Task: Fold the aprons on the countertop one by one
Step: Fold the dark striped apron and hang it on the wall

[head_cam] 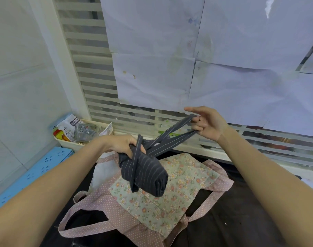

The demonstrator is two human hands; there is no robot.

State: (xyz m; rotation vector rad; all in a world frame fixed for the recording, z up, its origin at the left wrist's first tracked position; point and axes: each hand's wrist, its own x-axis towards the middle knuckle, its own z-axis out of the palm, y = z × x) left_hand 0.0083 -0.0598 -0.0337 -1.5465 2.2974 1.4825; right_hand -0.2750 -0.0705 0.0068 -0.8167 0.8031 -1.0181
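L hand grips upper end of rolled dark pinstriped apron, frame centre, held above floral apron lying flat on dark countertop. Roll's long axis runs upper left to lower right. R hand, centre right, fingers curled round strap loop, pulled taut up-right from roll's top. Strap end nearer R hand; likely next: wind strap round roll. Plastic tub w/ packets at left.

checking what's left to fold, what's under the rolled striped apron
A floral apron lies spread on the dark countertop below the striped apron. Anything beneath the floral apron is hidden.
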